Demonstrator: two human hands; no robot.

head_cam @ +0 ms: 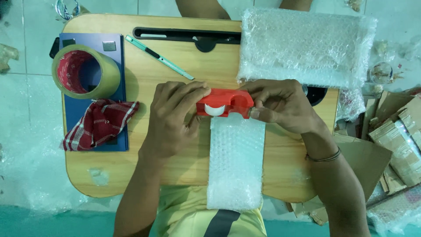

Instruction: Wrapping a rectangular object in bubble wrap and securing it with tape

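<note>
Both hands met at the middle of the wooden lap table (pixel 175 171), on a red tape dispenser (pixel 224 103) that sat at the top end of a bubble-wrapped packet (pixel 235 164). The left hand (pixel 171 118) curled over the dispenser's left end, fingers pressed together on its top, seemingly to steady it. The right hand (pixel 280 105) pinched the right end, thumb and forefinger closed near the cutter, probably where the tape comes off. The packet ran toward 6 o'clock and overhung the table's near edge, resting over the person's lap, which kept its upper end flat under the dispenser.

At 1 o'clock a large bubble-wrap bundle (pixel 307 46) lay just beyond the right hand's knuckles, so little room was left that way. At 11 o'clock a green box cutter (pixel 158 57) lay slantwise, apart from the hands. At 9 to 10 o'clock sat a brown tape roll (pixel 85 71) on a blue book (pixel 115 87), with a red checked cloth (pixel 100 123) below. Bare wood stayed open at 7 o'clock. Cardboard scraps (pixel 394 140) crowded the floor at 3 o'clock.
</note>
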